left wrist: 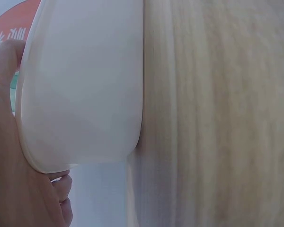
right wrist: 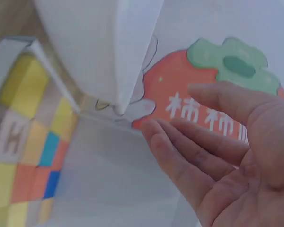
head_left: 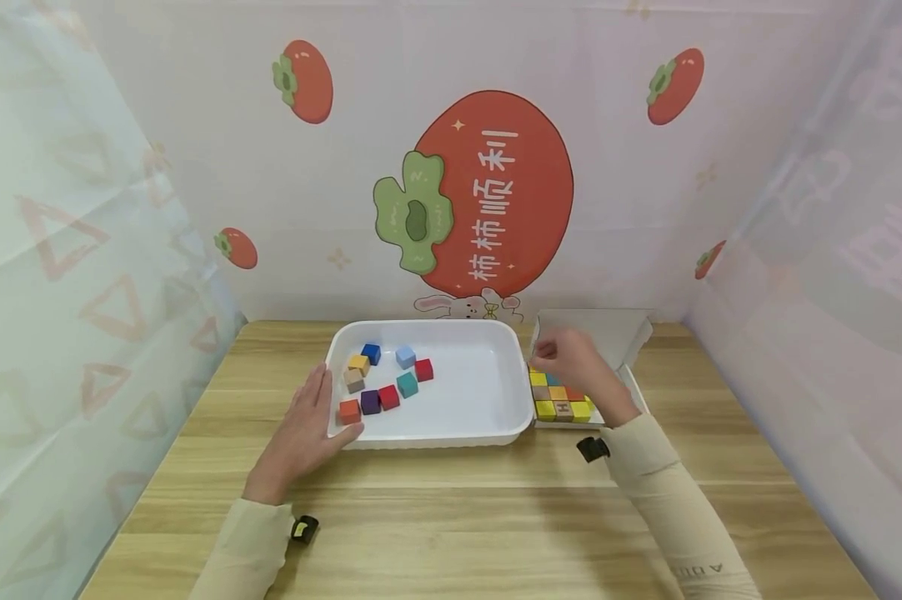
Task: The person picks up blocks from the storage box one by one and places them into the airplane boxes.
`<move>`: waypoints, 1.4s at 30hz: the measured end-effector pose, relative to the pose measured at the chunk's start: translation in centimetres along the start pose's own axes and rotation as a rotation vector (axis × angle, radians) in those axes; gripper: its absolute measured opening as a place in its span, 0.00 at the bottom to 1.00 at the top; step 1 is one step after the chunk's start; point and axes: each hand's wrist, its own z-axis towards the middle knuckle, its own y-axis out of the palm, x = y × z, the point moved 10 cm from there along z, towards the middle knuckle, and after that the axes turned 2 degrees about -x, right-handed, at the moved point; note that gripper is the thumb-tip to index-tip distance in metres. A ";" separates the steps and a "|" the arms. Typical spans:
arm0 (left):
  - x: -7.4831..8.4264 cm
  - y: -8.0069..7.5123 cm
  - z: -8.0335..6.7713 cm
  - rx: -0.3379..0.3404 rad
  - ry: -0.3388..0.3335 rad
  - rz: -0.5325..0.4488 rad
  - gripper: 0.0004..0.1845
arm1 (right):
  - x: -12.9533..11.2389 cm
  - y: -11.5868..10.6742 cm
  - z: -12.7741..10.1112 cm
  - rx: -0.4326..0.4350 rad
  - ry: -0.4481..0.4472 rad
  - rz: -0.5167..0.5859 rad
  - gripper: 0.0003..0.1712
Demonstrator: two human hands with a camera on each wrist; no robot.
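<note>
A white tray (head_left: 436,440) sits mid-table and holds several coloured cubes, among them a blue one (head_left: 372,353), a teal one (head_left: 407,384) and an orange one (head_left: 349,411). My left hand (head_left: 312,417) lies flat against the tray's front left corner, fingers along the rim. In the left wrist view the palm (left wrist: 14,189) presses the tray wall (left wrist: 85,85). My right hand (head_left: 571,362) hovers over a small white box (head_left: 623,337) packed with coloured cubes (head_left: 562,407). In the right wrist view its fingers (right wrist: 199,142) are relaxed and hold nothing, above the cubes (right wrist: 23,142).
The wooden table (head_left: 496,517) is walled by printed curtains on the left, back and right. The box's lid stands open behind it, near the back wall. The box sits close against the tray's right side.
</note>
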 end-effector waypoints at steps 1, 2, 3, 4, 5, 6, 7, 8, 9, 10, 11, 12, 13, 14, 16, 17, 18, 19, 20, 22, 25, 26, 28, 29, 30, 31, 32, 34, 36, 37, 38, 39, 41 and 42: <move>0.0 0.0 0.0 0.001 0.000 0.000 0.62 | -0.9 0.3 0.5 -0.021 -0.018 -0.018 0.15; 0.0 0.0 0.0 0.002 0.000 -0.001 0.62 | -1.8 0.7 1.0 -0.042 -0.030 -0.038 0.15; 0.0 0.0 0.0 0.002 0.001 0.000 0.62 | -2.6 1.0 1.5 -0.064 -0.036 -0.055 0.17; 0.0 -0.1 0.0 0.004 0.002 -0.001 0.62 | -3.4 1.3 2.0 -0.086 -0.046 -0.066 0.19; 0.0 -0.1 0.0 0.005 0.002 -0.001 0.62 | -4.1 1.6 2.5 -0.107 -0.055 -0.075 0.20; 0.0 -0.1 0.0 0.006 0.000 -0.002 0.62 | -4.9 2.0 3.0 -0.125 -0.073 -0.082 0.21; -0.1 -0.1 0.0 0.005 0.001 0.000 0.62 | -5.7 2.3 3.4 -0.144 -0.090 -0.088 0.22; -0.1 -0.1 0.0 0.004 0.001 0.000 0.62 | -6.3 2.6 3.9 -0.161 -0.105 -0.091 0.22; -0.1 0.0 0.0 0.002 0.001 0.000 0.63 | -6.9 3.1 4.4 -0.180 -0.123 -0.089 0.22; -0.1 0.0 0.0 0.000 0.001 0.000 0.63 | -7.4 3.5 4.9 -0.201 -0.143 -0.085 0.22; -0.1 0.0 0.0 -0.002 0.000 -0.001 0.63 | -7.9 4.0 5.5 -0.218 -0.161 -0.086 0.22; -0.1 0.0 0.0 -0.003 0.000 -0.002 0.63 | -8.3 4.5 6.0 -0.232 -0.180 -0.086 0.22; -0.1 0.1 0.0 -0.003 0.000 -0.006 0.63 | -8.6 5.0 6.5 -0.243 -0.195 -0.092 0.22; -0.2 0.1 0.0 -0.002 0.000 -0.009 0.62 | -8.9 5.5 7.1 -0.253 -0.206 -0.090 0.22; -0.1 0.1 0.0 -0.003 0.002 -0.013 0.62 | -9.2 6.6 8.0 -0.263 -0.219 -0.086 0.22; -0.1 0.2 0.0 -0.004 0.004 -0.014 0.62 | -9.3 7.1 8.5 -0.266 -0.226 -0.088 0.22; -0.1 0.3 0.0 -0.007 0.004 -0.013 0.62 | -9.3 7.8 8.9 -0.273 -0.227 -0.089 0.21; -0.1 0.4 0.0 -0.010 0.004 -0.012 0.62 | -9.3 8.4 9.2 -0.281 -0.227 -0.089 0.21; -0.1 0.4 0.0 -0.013 0.004 -0.012 0.62 | -9.3 9.0 9.5 -0.294 -0.225 -0.083 0.21; -0.2 0.6 0.0 -0.015 0.001 -0.009 0.62 | -9.3 10.4 10.1 -0.322 -0.227 -0.085 0.20; -0.3 0.6 0.0 -0.010 -0.007 -0.011 0.62 | -9.1 12.3 10.7 -0.374 -0.212 -0.100 0.21; -0.3 0.6 0.0 -0.009 -0.006 -0.011 0.62 | -8.9 12.9 10.9 -0.389 -0.203 -0.108 0.21; -0.2 0.5 0.0 -0.007 -0.004 -0.012 0.62 | -8.5 13.8 11.3 -0.411 -0.181 -0.119 0.21; -0.2 0.5 0.0 -0.008 -0.002 -0.013 0.62 | -8.3 14.1 11.4 -0.414 -0.169 -0.126 0.21; -0.1 0.5 0.0 -0.008 0.001 -0.015 0.62 | -8.1 14.3 11.6 -0.415 -0.161 -0.130 0.20; 0.0 0.5 0.0 -0.009 0.004 -0.016 0.62 | -7.9 14.5 11.8 -0.412 -0.155 -0.127 0.20; 0.0 0.4 0.0 -0.009 0.006 -0.018 0.61 | -7.8 14.7 11.9 -0.411 -0.149 -0.120 0.20; 0.1 0.4 0.0 -0.007 0.006 -0.020 0.61 | -7.5 15.0 12.1 -0.410 -0.143 -0.099 0.20; 0.1 0.3 -0.1 -0.007 0.004 -0.017 0.61 | -7.4 15.3 12.3 -0.416 -0.141 -0.079 0.19; 0.1 0.3 -0.1 -0.007 0.004 -0.016 0.61 | -7.3 15.4 12.3 -0.419 -0.138 -0.065 0.19; 0.1 0.3 -0.1 -0.007 0.004 -0.016 0.61 | -7.3 15.6 12.3 -0.421 -0.134 -0.057 0.19; 0.1 0.3 -0.1 -0.006 0.004 -0.016 0.61 | -7.3 15.7 12.3 -0.422 -0.132 -0.048 0.19; 0.1 0.2 -0.1 -0.007 0.003 -0.015 0.61 | -7.5 15.8 12.2 -0.423 -0.128 -0.038 0.18; 0.1 0.1 -0.1 -0.006 0.002 -0.015 0.61 | -7.6 15.9 12.2 -0.420 -0.127 -0.034 0.18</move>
